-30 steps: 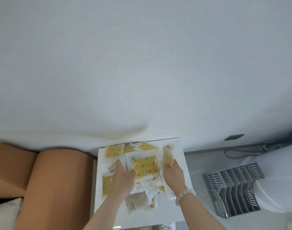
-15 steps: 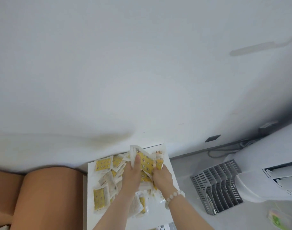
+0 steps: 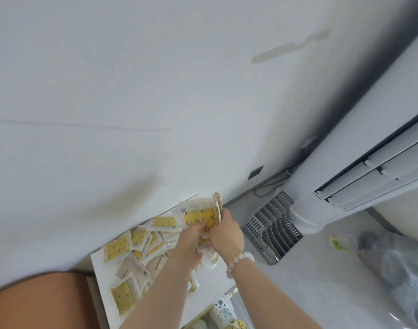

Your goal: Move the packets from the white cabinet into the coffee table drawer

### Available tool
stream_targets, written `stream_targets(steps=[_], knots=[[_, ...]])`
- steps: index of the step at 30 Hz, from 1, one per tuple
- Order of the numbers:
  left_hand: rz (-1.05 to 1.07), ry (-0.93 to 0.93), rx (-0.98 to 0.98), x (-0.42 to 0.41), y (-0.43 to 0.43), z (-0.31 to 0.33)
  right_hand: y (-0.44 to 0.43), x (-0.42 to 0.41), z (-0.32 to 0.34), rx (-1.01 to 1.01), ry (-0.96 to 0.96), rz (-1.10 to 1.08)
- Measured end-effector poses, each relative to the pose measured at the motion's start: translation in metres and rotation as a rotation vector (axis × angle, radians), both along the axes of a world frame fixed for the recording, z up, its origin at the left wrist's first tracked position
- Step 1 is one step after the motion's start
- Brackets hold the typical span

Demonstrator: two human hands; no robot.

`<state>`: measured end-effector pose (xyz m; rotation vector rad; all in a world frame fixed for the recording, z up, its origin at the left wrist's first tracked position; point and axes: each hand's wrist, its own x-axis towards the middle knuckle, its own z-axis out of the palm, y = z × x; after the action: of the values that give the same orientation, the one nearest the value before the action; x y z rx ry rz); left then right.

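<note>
Several yellow-and-white packets [image 3: 122, 248] lie scattered on top of the white cabinet [image 3: 97, 260], which stands against the wall. Above the cabinet's far right corner both hands hold one gathered bunch of packets [image 3: 198, 216]. My left hand [image 3: 191, 243] grips the bunch from the left and below. My right hand [image 3: 227, 233], with a bead bracelet at the wrist, clamps it from the right. The coffee table drawer is out of view.
A brown sofa arm [image 3: 37, 302] sits left of the cabinet. A grey slotted rack [image 3: 272, 226] and a white standing air conditioner [image 3: 360, 172] are on the right, with a clear plastic bag [image 3: 402, 269] on the floor. More patterned packets [image 3: 227, 314] lie at the bottom edge.
Both hands have closed together on a bunch of packets and lifted it off the cabinet top toward the far right corner. The view has swung to the right and tilted.
</note>
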<state>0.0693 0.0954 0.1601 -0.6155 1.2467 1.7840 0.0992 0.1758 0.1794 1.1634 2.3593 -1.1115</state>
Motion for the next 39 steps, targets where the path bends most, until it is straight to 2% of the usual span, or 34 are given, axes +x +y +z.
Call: stream_targets(steps=[6, 10, 16, 21, 26, 29, 32, 35, 39], knots=[[-0.153, 0.077, -0.010, 0.014, 0.008, 0.002, 0.003, 0.031, 0.012, 0.049, 0.066, -0.104], [-0.278, 0.093, 0.069, 0.027, 0.021, 0.002, 0.019, 0.053, 0.018, 0.015, 0.101, -0.224], [-0.545, 0.050, 0.167, 0.039, 0.039, 0.006, 0.043, 0.087, 0.026, -0.133, 0.198, -0.498], [-0.467, -0.043, 0.266, 0.049, 0.050, 0.009, 0.059, 0.095, 0.022, -0.303, 0.238, -0.653], [-0.658, 0.034, 0.179, 0.053, 0.065, 0.012, 0.071, 0.121, 0.032, -0.546, 0.372, -0.790], [-0.730, 0.096, 0.161, 0.063, 0.079, 0.016, 0.072, 0.147, 0.034, -0.621, 0.326, -0.753], [-0.813, 0.095, 0.136, 0.078, 0.094, 0.021, 0.065, 0.164, 0.028, -0.690, 0.333, -0.756], [-0.899, 0.075, 0.093, 0.095, 0.111, 0.027, 0.062, 0.187, 0.018, -0.778, 0.446, -0.877], [-0.925, 0.024, 0.128, 0.132, 0.130, 0.035, 0.076, 0.235, 0.019, -0.864, 0.570, -0.985]])
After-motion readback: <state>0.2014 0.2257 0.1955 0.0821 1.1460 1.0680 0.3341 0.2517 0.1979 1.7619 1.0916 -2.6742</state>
